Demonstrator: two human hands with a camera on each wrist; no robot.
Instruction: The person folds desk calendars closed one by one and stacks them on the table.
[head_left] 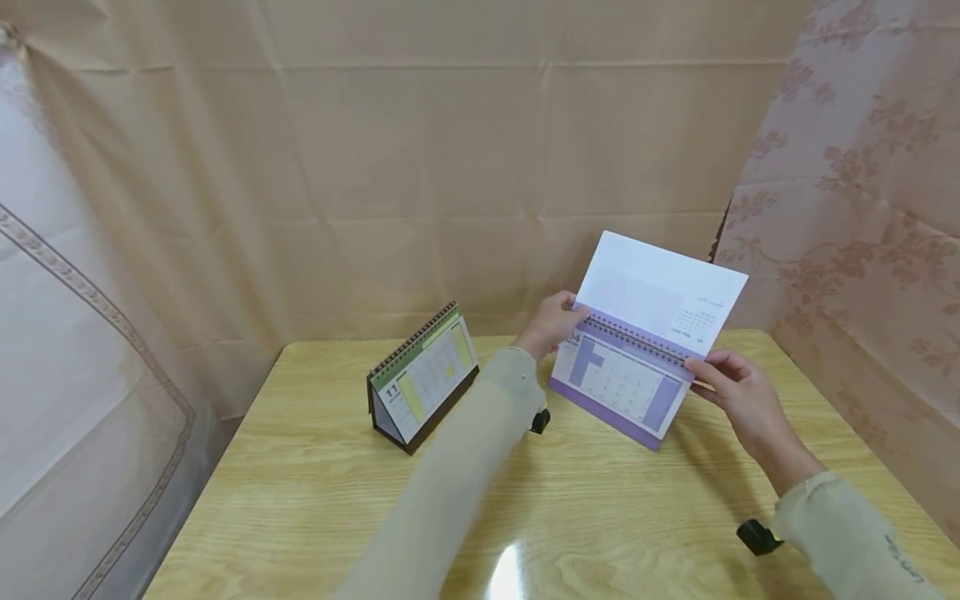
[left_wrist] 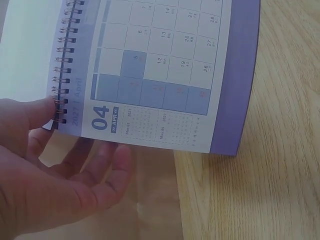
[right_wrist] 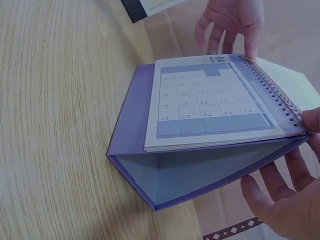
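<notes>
A purple spiral-bound desk calendar (head_left: 618, 379) is tilted above the right part of the table, showing the 04 April 2027 page. One white sheet (head_left: 656, 275) stands up behind the spiral, folded over it. My left hand (head_left: 551, 325) pinches the left end of the binding, its thumb on the metal rings (left_wrist: 61, 80) and its other fingers behind. At the opposite end, my right hand (head_left: 738, 396) pinches the binding between thumb and fingers. In the right wrist view, the folded purple stand (right_wrist: 132, 115) forms a hollow wedge beneath the pages.
A second desk calendar (head_left: 423, 379), green and yellow with a dark brown stand and the number 11, stands upright left of centre on the wooden table (head_left: 300, 500). Behind hangs a beige curtain (head_left: 420, 167); a floral cloth (head_left: 870, 208) hangs on the right.
</notes>
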